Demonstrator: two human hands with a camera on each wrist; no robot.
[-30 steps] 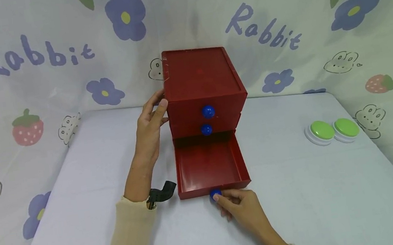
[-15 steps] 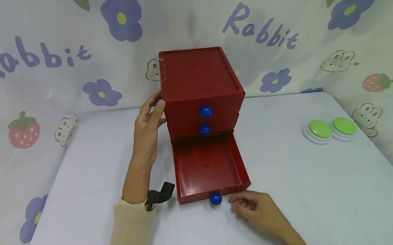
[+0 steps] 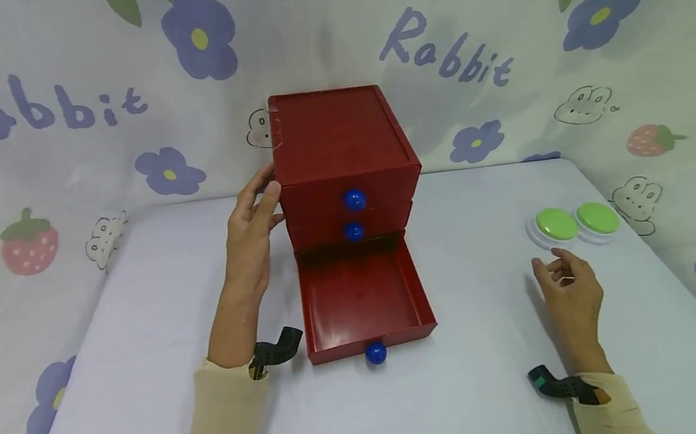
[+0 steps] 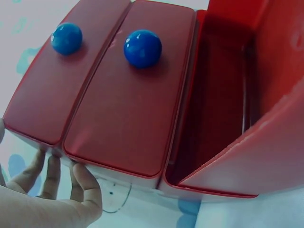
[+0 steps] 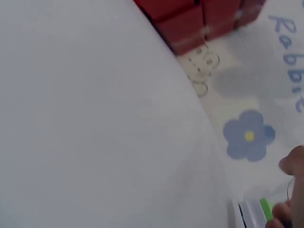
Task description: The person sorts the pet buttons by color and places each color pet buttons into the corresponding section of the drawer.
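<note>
A red three-drawer cabinet [image 3: 338, 135] with round blue knobs stands in the middle of the table. Its bottom drawer [image 3: 361, 302] is pulled out and shows a bare inside; the upper two drawers are closed. My left hand [image 3: 250, 247] rests against the cabinet's left side, and the left wrist view shows its fingertips [image 4: 88, 180] touching that side wall. Over on the right, my right hand [image 3: 573, 294] hovers just in front of two round push buttons, the left one [image 3: 556, 224] and the right one [image 3: 597, 217], both green on white bases. Its fingers are loosely bent around nothing.
The white tabletop [image 3: 485, 374] spreads around the cabinet. Behind and beside it hangs a curtain [image 3: 311, 26] printed with flowers, rabbits and strawberries. A black wrist mount [image 3: 276, 349] sticks out from the left sleeve, and another [image 3: 557, 383] from the right.
My right hand has let go of the bottom drawer's blue knob and moved right, close to the green buttons. The drawer stays pulled out, and my left hand stays against the cabinet.
</note>
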